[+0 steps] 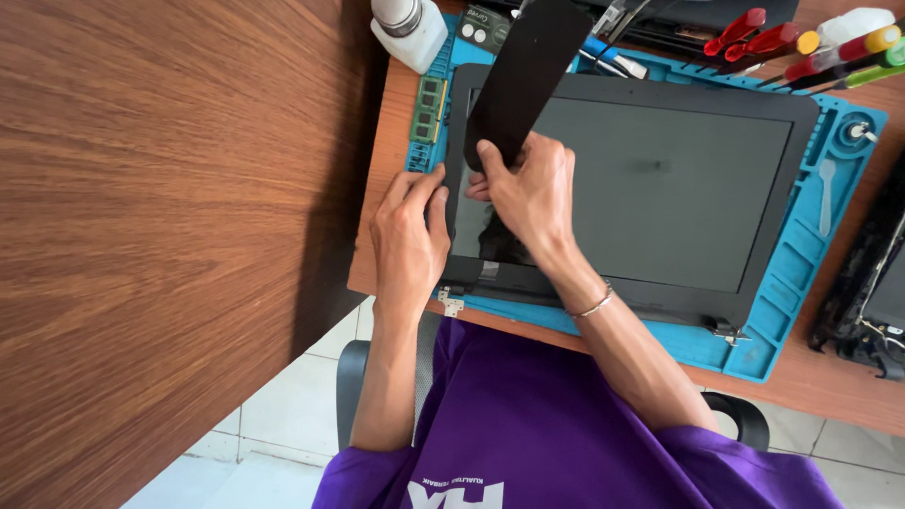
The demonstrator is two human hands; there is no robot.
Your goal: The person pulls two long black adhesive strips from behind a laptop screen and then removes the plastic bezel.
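The laptop screen lies flat on the blue mat, filling most of it, with its dark panel face up and its hinges toward the person. A black strip rises from the screen's left edge toward 12 o'clock, tilted a little to the right. The right hand pinches the strip's lower end, thumb and fingers clamped on it, over the screen's left part. The left hand sits just beside it at 9 o'clock, fingers curled together and pressed on the bezel at the screen's left edge.

At 11 o'clock from the hands, a green memory stick lies in the mat's side tray, and beyond it stands a white bottle. At 1 to 2 o'clock, past the mat's far edge, lie screwdrivers with red, yellow and green handles. At 3 o'clock, off the mat, rests a black laptop shell. A wooden panel fills everything at 9 o'clock.
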